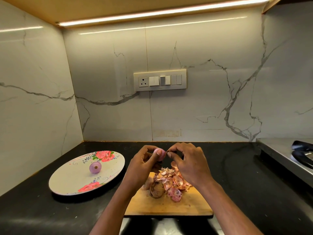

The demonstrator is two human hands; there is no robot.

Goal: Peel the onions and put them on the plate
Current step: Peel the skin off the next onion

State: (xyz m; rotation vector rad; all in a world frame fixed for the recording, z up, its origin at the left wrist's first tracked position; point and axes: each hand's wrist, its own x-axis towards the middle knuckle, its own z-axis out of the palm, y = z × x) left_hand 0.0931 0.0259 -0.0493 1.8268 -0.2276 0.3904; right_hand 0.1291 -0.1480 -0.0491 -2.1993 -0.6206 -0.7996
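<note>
Head view, looking down at a black table (237,175). At the left sits a white floral plate (71,180) with one peeled purple onion (95,167) on it. Right of the plate, raised above a wooden cutting board (169,207), the left hand (144,165) curls its fingers round a small pinkish onion (160,154). Touching it from the right, the right hand (189,163) pinches a dark strip of skin (171,151) at the onion's tip between thumb and forefinger. Below them, on the board, lie a heap of peelings (172,182) and one unpeeled brown onion (157,189).
</note>
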